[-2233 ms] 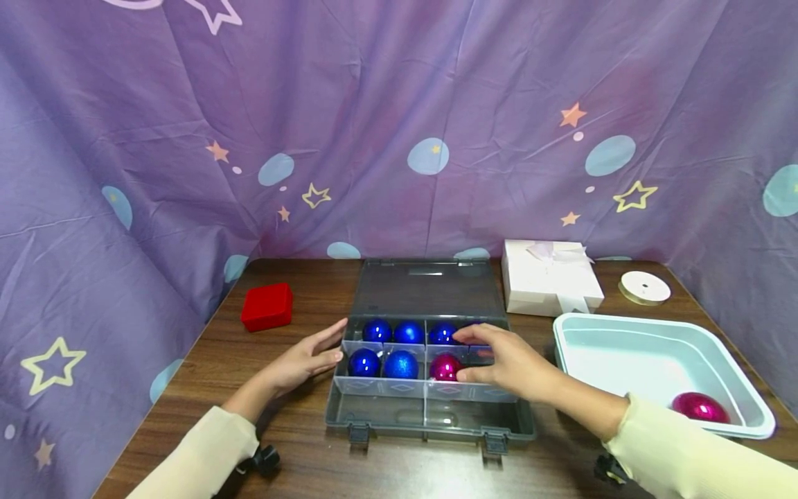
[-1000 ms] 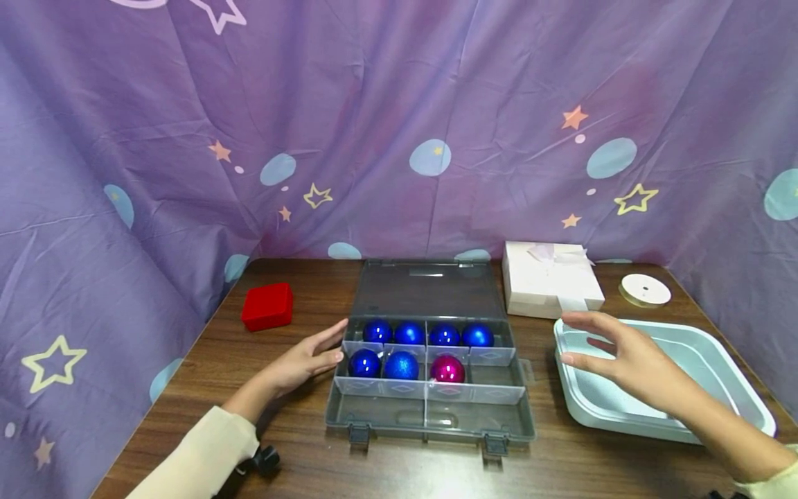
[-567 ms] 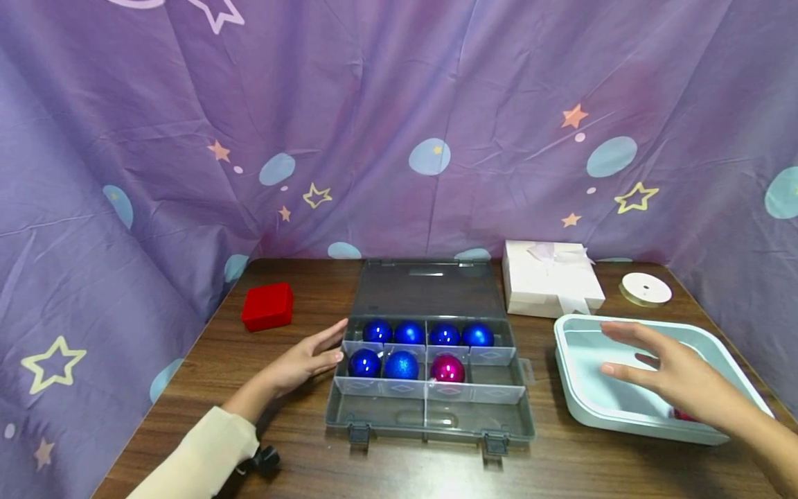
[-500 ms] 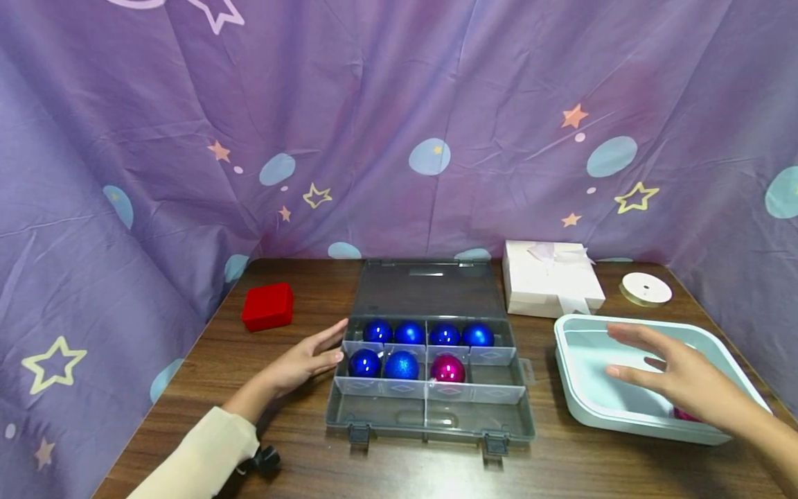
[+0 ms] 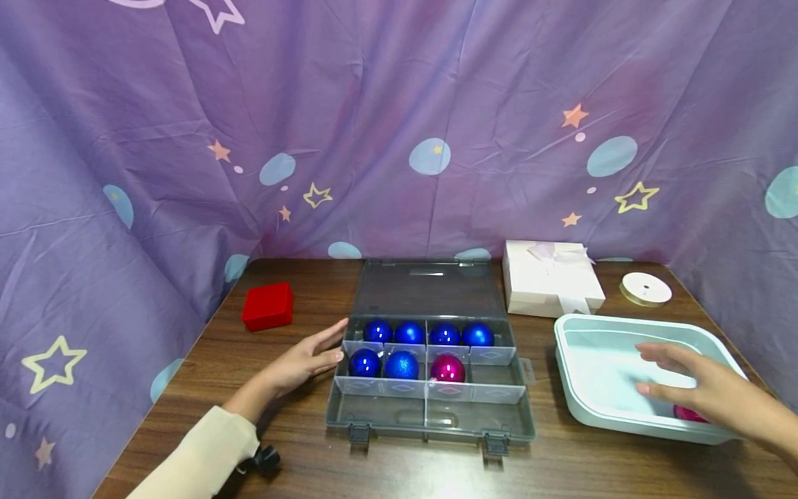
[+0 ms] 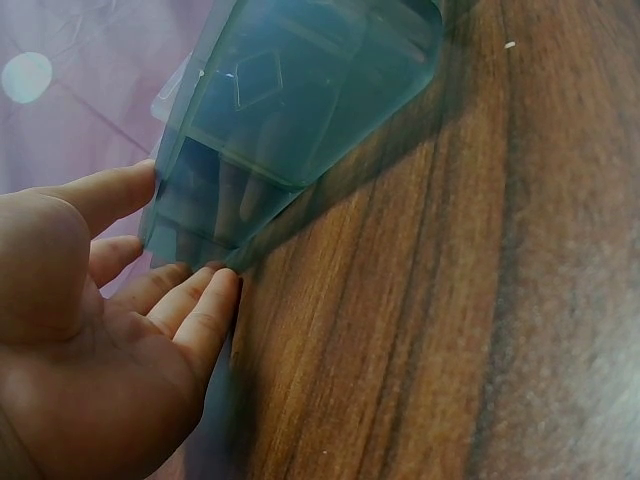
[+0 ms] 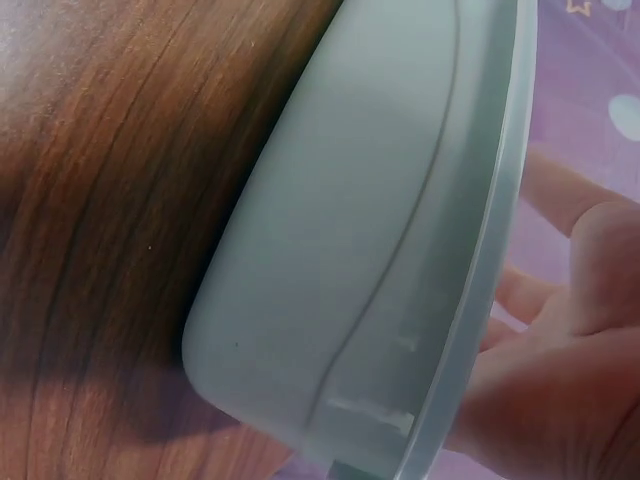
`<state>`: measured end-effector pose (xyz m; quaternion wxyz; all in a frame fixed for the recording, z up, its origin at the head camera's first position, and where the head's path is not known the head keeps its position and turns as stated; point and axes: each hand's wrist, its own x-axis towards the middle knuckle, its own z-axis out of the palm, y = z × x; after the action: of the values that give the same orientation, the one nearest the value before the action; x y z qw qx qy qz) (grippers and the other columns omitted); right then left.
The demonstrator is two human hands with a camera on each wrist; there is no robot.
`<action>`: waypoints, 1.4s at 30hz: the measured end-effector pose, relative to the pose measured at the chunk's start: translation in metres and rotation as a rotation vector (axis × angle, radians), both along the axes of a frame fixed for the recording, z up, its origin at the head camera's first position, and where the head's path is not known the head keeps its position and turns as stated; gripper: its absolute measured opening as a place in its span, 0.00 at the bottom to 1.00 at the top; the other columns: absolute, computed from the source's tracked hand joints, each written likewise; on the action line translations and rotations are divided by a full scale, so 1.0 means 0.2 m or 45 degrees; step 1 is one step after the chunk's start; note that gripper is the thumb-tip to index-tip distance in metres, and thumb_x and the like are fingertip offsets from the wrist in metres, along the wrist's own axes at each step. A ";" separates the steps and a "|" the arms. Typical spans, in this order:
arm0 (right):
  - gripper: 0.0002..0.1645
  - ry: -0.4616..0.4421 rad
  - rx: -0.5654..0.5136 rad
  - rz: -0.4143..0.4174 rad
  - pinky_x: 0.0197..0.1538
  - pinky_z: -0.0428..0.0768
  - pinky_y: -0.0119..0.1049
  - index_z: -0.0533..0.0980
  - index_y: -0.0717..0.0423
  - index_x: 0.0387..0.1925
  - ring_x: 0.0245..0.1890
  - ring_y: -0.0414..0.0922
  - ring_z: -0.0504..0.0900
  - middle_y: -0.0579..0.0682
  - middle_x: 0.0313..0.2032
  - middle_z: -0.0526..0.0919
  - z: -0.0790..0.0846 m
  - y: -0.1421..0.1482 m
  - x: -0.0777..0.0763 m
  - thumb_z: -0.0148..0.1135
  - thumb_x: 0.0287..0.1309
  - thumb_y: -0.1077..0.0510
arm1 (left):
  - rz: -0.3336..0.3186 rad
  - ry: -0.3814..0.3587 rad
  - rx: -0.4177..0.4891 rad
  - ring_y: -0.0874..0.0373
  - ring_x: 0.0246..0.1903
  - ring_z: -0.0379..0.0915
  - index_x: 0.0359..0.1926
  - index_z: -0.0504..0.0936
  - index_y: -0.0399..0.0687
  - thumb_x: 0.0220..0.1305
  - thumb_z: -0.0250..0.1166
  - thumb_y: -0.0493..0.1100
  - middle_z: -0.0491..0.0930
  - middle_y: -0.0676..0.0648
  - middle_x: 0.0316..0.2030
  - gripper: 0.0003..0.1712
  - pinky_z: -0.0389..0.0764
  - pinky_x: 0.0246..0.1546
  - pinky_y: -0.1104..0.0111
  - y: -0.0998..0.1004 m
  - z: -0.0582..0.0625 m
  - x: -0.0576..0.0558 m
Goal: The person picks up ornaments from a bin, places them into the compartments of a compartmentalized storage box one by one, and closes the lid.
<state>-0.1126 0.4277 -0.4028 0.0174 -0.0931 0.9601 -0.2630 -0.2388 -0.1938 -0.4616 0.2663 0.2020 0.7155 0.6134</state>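
A smoky clear divider box [image 5: 377, 409] lies with its lid raised at the middle of the table. Six compartment spots hold blue ball ornaments, such as a glittery blue ball [image 5: 402, 364], and one magenta ball [image 5: 447, 369] sits in the second row. My left hand [image 5: 303, 362] touches the box's left side with extended fingers; in the left wrist view its fingertips meet the box wall [image 6: 290, 110]. Over the pale blue tub [image 5: 576, 398] hovers my right hand [image 5: 704, 384], fingers spread and nothing in them. Beneath it, partly hidden, a second magenta ball [image 5: 688, 414] lies inside the tub.
A red box [image 5: 267, 306] stands at the left. Behind the tub are a white gift box [image 5: 548, 277] with a ribbon bow and a ribbon spool [image 5: 645, 288]. A purple curtain [image 5: 374, 138] hangs behind the wooden table.
My right hand has left the magenta ball in the divider box and moved right, over the tub and lower toward the other magenta ball. The left hand has stayed at the box's side.
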 end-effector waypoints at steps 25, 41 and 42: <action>0.32 -0.136 -0.240 0.395 0.41 0.82 0.26 0.71 0.56 0.68 0.49 0.24 0.77 0.11 0.57 0.66 -0.11 0.10 -0.08 0.69 0.63 0.65 | 0.007 -0.012 -0.029 0.36 0.79 0.40 0.83 0.42 0.46 0.78 0.58 0.39 0.40 0.33 0.81 0.44 0.60 0.74 0.48 0.01 0.01 0.00; 0.25 -0.125 -0.065 0.512 0.42 0.77 0.21 0.75 0.72 0.57 0.47 0.24 0.77 0.40 0.48 0.86 -0.09 0.08 -0.13 0.69 0.62 0.64 | 0.001 -0.003 -0.016 0.35 0.78 0.40 0.83 0.42 0.44 0.78 0.58 0.39 0.40 0.32 0.81 0.45 0.61 0.74 0.48 0.00 0.01 0.01; 0.24 -0.119 -0.062 0.504 0.41 0.77 0.21 0.75 0.73 0.57 0.45 0.24 0.77 0.41 0.46 0.87 -0.09 0.07 -0.13 0.69 0.63 0.64 | 0.001 -0.002 -0.018 0.35 0.78 0.40 0.83 0.42 0.44 0.78 0.58 0.39 0.40 0.32 0.81 0.45 0.61 0.74 0.48 0.00 0.02 0.01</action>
<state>-0.1392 0.4415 -0.4198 0.1112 -0.2681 0.9146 -0.2815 -0.2378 -0.1939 -0.4586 0.2680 0.1993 0.7198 0.6086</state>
